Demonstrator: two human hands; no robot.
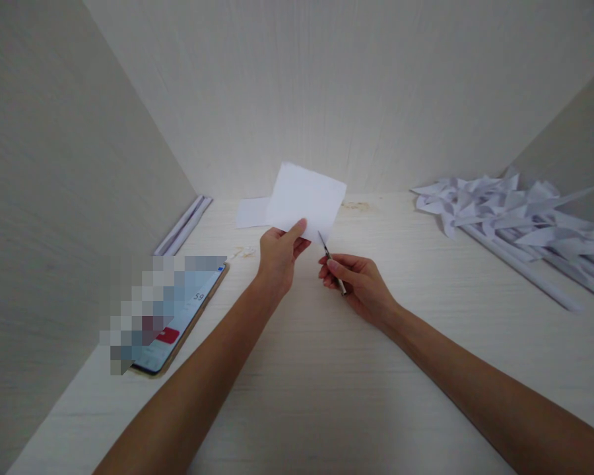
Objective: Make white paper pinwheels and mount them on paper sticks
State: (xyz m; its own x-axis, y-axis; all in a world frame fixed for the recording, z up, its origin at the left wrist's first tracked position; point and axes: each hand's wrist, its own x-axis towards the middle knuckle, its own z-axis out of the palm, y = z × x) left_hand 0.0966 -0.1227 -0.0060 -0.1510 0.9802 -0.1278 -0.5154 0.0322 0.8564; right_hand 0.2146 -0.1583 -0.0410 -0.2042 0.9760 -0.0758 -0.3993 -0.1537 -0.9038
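My left hand (280, 256) is closed on the lower edge of a white square sheet of paper (307, 198), thumb on top and fingers beneath. The sheet is held up, tilted, above the table. In my right hand (359, 280) is a small pair of scissors (326, 249), pinched between thumb and fingers. Its dark, slim point lies at the sheet's lower right corner; the handle is partly covered by my fingers. Behind the held sheet, another white paper (251, 212) lies flat on the table.
White paper pinwheels (485, 204) on rolled paper sticks (525, 267) are piled at the right. Paper rolls (184, 225) lie along the left wall. A phone (183, 323), partly pixelated, rests at the left. Small scraps (243, 252) lie near my left hand. Walls enclose the table's back and sides.
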